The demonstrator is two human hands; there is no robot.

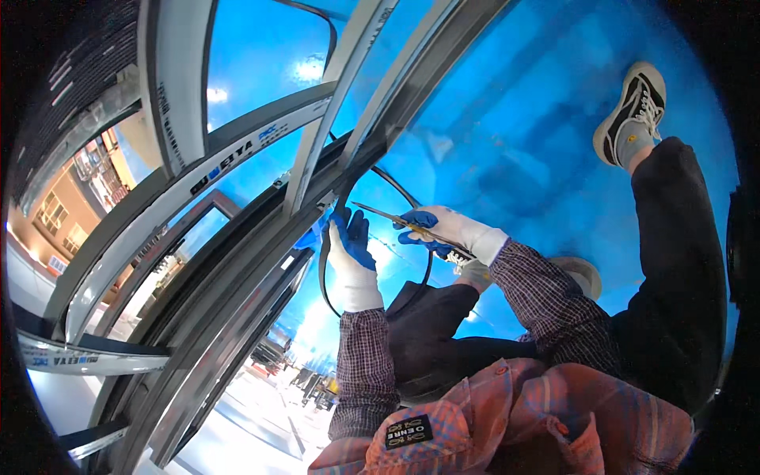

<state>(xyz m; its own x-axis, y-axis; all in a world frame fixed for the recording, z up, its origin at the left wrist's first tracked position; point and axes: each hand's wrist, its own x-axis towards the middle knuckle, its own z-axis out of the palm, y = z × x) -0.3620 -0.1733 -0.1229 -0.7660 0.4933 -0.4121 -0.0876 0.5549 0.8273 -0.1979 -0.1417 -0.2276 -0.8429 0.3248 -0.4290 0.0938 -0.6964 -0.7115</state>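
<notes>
My left hand [352, 261], in a white glove with blue-coated fingers, is raised beside the grey metal frame [229, 277]. Its thumb and fingertips close around a black flexible strip [324, 273], probably a rubber seal. The strip hangs in a loop below and behind the hand. In my right hand [439, 227], gloved alike, is a long thin pointed tool [380, 211] with a yellowish part at the grip. Its tip points left toward the left hand and the frame. The fingers hide much of the handle, so its exact kind is unclear.
White curved frame bars [237, 146] cross the left side. Glossy blue sheeting [507, 134] lies beneath the hands and feet. One shoe [631, 115] rests at the upper right. Parked vehicles [317, 388] and a building [67, 210] show beyond the frame.
</notes>
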